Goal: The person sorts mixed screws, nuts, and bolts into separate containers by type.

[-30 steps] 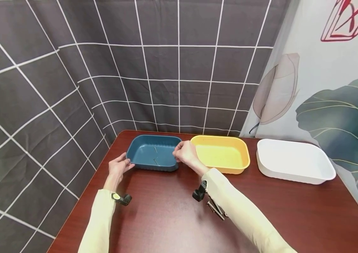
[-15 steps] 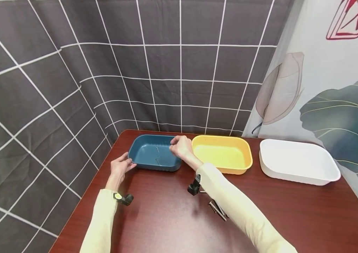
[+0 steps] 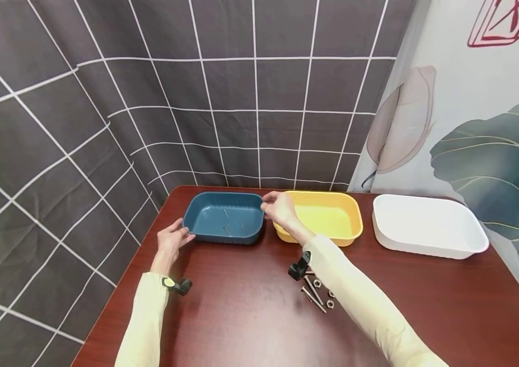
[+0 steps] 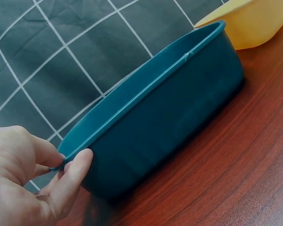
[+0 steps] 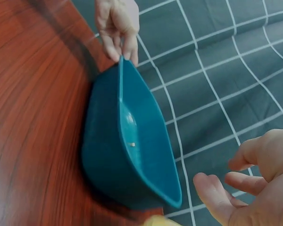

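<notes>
My left hand point(image 3: 170, 241) grips the near left corner of a blue plastic bin point(image 3: 217, 238). In the left wrist view, the thumb point(image 4: 79, 165) lies on the outside of the rim, with fingers at the corner. Several thin, screw-like pieces point(image 3: 227, 231) lie on the bin's floor, too small to identify exactly. My right hand point(image 3: 282, 208) hovers between the blue bin and a yellow bin point(image 3: 356, 235). The right wrist view shows its fingers point(image 5: 211, 194) loosely bent and apart from the thumb, holding nothing visible.
Bolts point(image 3: 313, 299) and several hex nuts point(image 3: 330, 304) lie on the red-brown table point(image 3: 241, 316) beside my right forearm, which partly covers them. A white bin point(image 3: 424, 250) stands at the right. A dark gridded cloth point(image 3: 282, 86) hangs behind the table.
My right hand reached over the blue bin, then drew back to the right. One more thin piece now shows in that bin. My left hand has kept its grip.
</notes>
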`<state>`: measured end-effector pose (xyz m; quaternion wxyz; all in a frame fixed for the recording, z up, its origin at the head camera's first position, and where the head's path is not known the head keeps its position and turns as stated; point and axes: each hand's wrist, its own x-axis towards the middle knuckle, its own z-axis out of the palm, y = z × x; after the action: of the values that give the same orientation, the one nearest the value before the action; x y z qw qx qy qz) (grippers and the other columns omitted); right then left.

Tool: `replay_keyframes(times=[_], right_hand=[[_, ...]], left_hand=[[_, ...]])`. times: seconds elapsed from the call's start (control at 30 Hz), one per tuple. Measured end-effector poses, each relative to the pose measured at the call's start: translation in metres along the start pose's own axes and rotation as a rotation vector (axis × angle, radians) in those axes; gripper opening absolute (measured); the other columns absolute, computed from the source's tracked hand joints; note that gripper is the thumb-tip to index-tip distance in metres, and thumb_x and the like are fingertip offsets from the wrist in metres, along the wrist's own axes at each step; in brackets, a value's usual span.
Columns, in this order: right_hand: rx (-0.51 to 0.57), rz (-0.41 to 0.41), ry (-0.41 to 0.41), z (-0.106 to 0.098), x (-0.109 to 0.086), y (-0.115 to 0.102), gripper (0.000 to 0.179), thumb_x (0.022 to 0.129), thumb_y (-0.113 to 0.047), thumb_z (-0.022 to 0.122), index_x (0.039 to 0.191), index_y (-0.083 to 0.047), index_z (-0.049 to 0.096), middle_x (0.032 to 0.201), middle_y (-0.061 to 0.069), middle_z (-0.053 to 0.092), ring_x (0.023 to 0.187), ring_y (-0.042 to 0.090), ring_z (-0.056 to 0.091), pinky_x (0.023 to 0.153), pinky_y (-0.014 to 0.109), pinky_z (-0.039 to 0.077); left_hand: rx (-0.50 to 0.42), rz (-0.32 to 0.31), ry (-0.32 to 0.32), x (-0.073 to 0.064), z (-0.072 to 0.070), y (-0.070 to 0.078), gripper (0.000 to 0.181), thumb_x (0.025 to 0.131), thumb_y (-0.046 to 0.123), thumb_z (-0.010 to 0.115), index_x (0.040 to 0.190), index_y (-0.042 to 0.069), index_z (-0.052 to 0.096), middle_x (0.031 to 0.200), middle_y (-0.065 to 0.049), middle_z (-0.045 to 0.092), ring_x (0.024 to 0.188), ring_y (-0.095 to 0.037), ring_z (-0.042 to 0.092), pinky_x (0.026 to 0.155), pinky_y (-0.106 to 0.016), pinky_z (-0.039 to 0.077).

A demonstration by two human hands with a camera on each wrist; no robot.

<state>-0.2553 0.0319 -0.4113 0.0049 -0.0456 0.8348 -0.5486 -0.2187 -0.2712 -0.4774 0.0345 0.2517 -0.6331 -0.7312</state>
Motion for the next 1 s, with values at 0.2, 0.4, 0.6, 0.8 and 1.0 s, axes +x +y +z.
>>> replay_keyframes(times=[0.2,0.4,0.6,0.8,1.0], right_hand=[[0.098,0.011,0.019,-0.029,-0.015,0.019,0.024,0.086,0.001,0.058,0.105,0.013,0.067,0.093,0.021,0.069,0.073,0.033,0.072,0.064,0.035,0.065],[0.155,0.033,0.053,-0.057,-0.034,0.035,0.028,0.086,0.000,0.055,0.108,0.015,0.065,0.090,0.018,0.067,0.076,0.033,0.072,0.063,0.032,0.064],[0.184,0.052,0.099,-0.079,-0.052,0.049,0.026,0.088,0.001,0.056,0.107,0.016,0.065,0.084,0.014,0.062,0.071,0.024,0.068,0.065,0.033,0.064],[0.181,0.071,0.116,-0.096,-0.064,0.059,0.024,0.093,0.000,0.057,0.109,0.017,0.063,0.086,0.014,0.061,0.075,0.023,0.065,0.064,0.031,0.064],[0.204,0.069,0.118,-0.107,-0.073,0.063,0.026,0.094,0.001,0.058,0.112,0.019,0.060,0.088,0.014,0.060,0.074,0.016,0.062,0.064,0.030,0.064]], left_hand=[[0.007,0.002,0.005,-0.001,0.001,0.002,0.056,0.096,-0.007,0.054,0.150,0.004,0.044,0.114,-0.024,0.056,0.062,-0.009,0.069,0.073,-0.024,0.062],[0.000,0.000,0.004,-0.003,0.000,0.002,0.056,0.096,-0.008,0.054,0.150,0.003,0.044,0.102,-0.017,0.057,0.062,-0.009,0.068,0.074,-0.025,0.062],[-0.008,0.009,0.006,-0.006,0.000,0.002,0.055,0.096,-0.008,0.053,0.149,0.003,0.044,0.097,-0.014,0.058,0.061,-0.008,0.068,0.073,-0.024,0.062],[-0.017,0.001,0.005,-0.007,0.001,0.002,0.057,0.095,-0.010,0.052,0.150,0.002,0.043,0.113,-0.022,0.055,0.060,-0.007,0.066,0.074,-0.026,0.062],[-0.031,0.001,-0.006,-0.007,0.000,0.001,0.057,0.097,-0.009,0.051,0.151,0.002,0.040,0.127,-0.025,0.046,0.061,-0.006,0.065,0.075,-0.025,0.062]])
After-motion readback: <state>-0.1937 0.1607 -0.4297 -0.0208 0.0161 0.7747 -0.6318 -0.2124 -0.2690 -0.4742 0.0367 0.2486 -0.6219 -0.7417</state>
